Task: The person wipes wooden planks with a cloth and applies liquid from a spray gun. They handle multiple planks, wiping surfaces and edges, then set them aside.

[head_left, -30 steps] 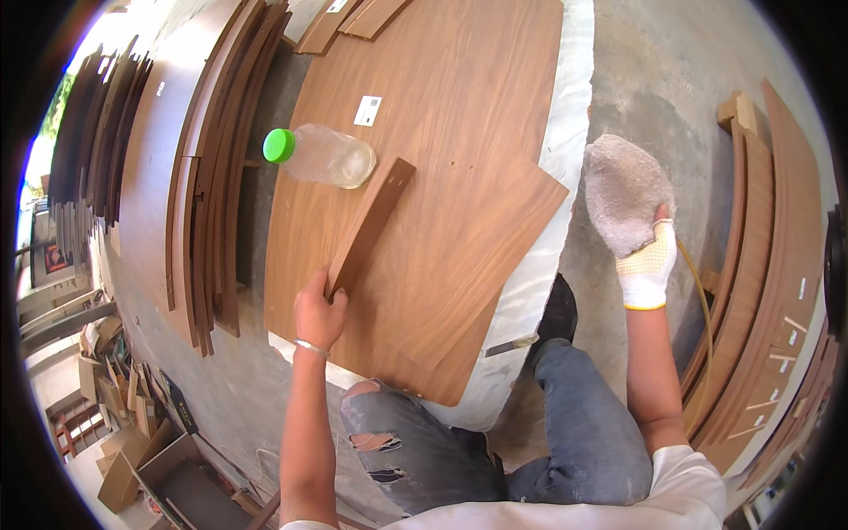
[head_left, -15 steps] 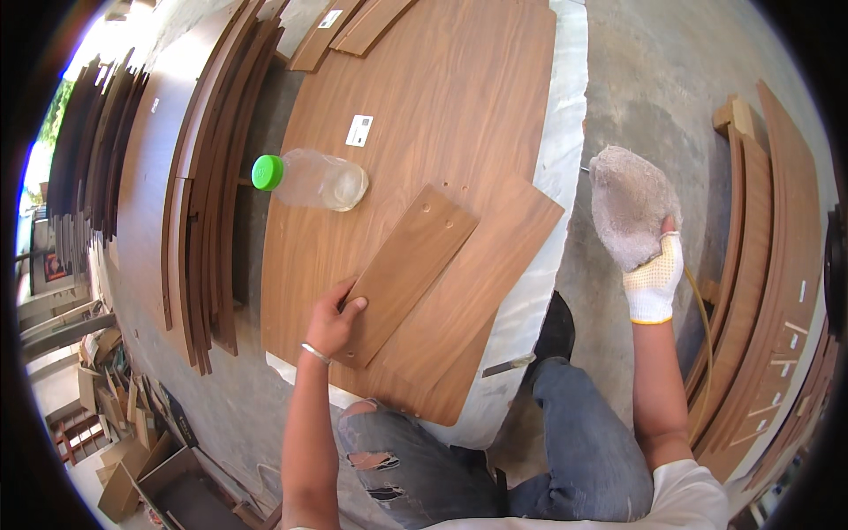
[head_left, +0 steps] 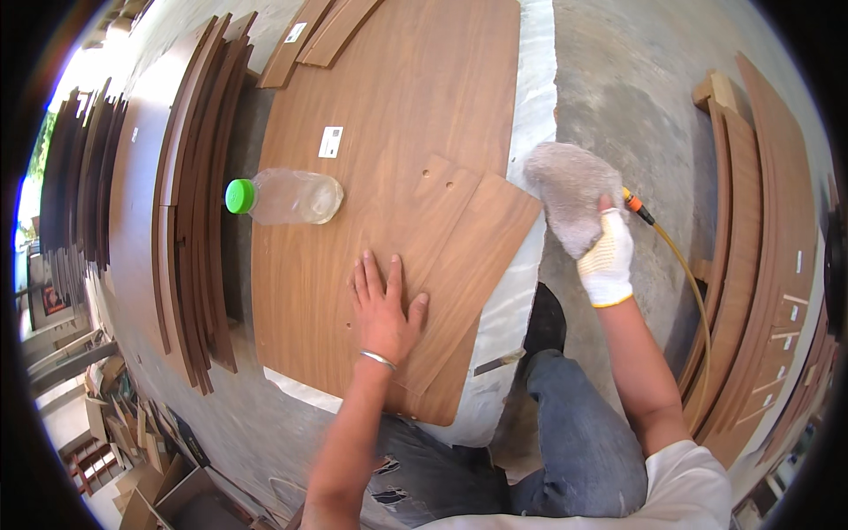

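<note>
My left hand (head_left: 386, 314) lies flat with fingers spread on a narrow brown wooden board (head_left: 437, 208) with small holes near its end. That board lies beside and against a wider brown board (head_left: 495, 234), both on a large wood-grain panel (head_left: 305, 291). My right hand (head_left: 608, 261), in a white work glove with yellow edging, grips a fluffy grey cloth (head_left: 574, 190). The cloth hangs just off the panel's right side, near the wider board's corner. Left of the boards, a clear plastic bottle (head_left: 296, 196) with a green cap lies on its side on the panel.
White sheeting (head_left: 537, 88) shows under the panel. A yellow hose (head_left: 685, 265) with an orange connector runs along the right floor. Stacked panels stand at left (head_left: 146, 203) and right (head_left: 782, 221). Wood offcuts (head_left: 132, 459) pile up at lower left. Narrow boards (head_left: 340, 31) lie at the panel's far end.
My left hand has let go of the narrow board's edge, moved right and flattened on it. The narrow board sits closer to the wider one. My right hand has brought the cloth left.
</note>
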Demonstrator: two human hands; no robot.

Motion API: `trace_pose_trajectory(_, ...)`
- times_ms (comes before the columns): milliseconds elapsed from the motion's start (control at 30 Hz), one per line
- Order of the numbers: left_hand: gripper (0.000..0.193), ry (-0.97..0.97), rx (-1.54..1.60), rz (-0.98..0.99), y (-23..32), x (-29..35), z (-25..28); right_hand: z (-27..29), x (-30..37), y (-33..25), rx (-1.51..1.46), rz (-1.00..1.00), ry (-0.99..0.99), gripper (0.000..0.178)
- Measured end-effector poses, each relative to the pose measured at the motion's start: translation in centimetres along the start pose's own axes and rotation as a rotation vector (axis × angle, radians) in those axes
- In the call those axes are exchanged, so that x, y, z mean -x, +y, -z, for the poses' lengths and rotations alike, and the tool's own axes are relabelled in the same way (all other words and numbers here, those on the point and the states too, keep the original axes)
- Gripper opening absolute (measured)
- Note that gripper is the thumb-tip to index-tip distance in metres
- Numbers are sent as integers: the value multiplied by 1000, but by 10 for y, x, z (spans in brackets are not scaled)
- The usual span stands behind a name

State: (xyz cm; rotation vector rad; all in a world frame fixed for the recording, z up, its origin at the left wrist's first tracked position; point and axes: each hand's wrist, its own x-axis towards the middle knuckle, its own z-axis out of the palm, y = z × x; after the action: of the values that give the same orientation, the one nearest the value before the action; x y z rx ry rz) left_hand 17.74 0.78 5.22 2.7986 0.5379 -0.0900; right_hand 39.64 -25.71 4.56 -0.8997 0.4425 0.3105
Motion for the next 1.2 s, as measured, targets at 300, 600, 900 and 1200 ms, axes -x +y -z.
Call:
trace_pose_trajectory(300,88,12,-77,52,13,15,-24,-12,30,41,542,257,-7,25)
trace_pose_trajectory(600,81,29,-131,38,5,20,-27,-24,58,50,1195,1039,-807,63)
trace_pose_trajectory(900,77,57,-54,-4,5,16,-29,-92,8,69,1669,962,-651,53)
trace_pose_trajectory(1200,75,83,-75,-9,-3,20,-34,-65,26,64,1844,932,-727,68)
